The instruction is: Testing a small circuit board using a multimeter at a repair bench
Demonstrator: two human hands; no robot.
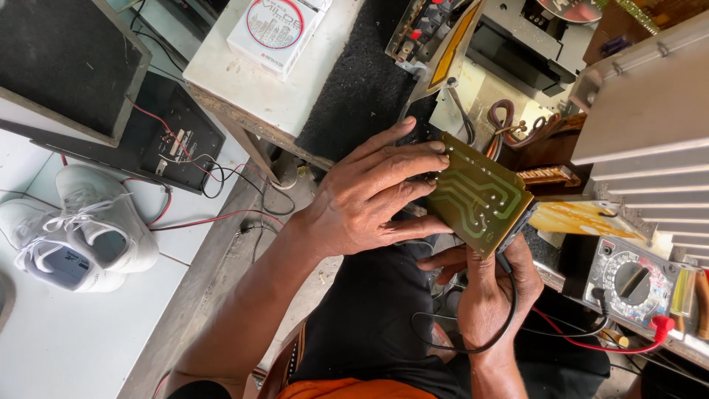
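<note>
Two hands on one greenish circuit board, held tilted with its pale solder traces facing up, just in front of the open amplifier chassis. Left hand spread flat, fingers extended across the board's near edge and thumb tucked beneath, pinching it lightly rather than closed tight. Right hand below the board, curled up around its lower corner, thumb against the underside; how firmly closed, cannot tell, since the board hides the fingertips. Black lead looped over the right wrist, running toward the board's lower corner. Right of the board, an analogue multimeter with a round dial, a red lead plugged in beside it. Above and right of the board, a finned grey heat sink. Far left of the board, on the pale floor, a pair of white sneakers. Up-left of the board, a white box with a red ring on a white bench top.
</note>
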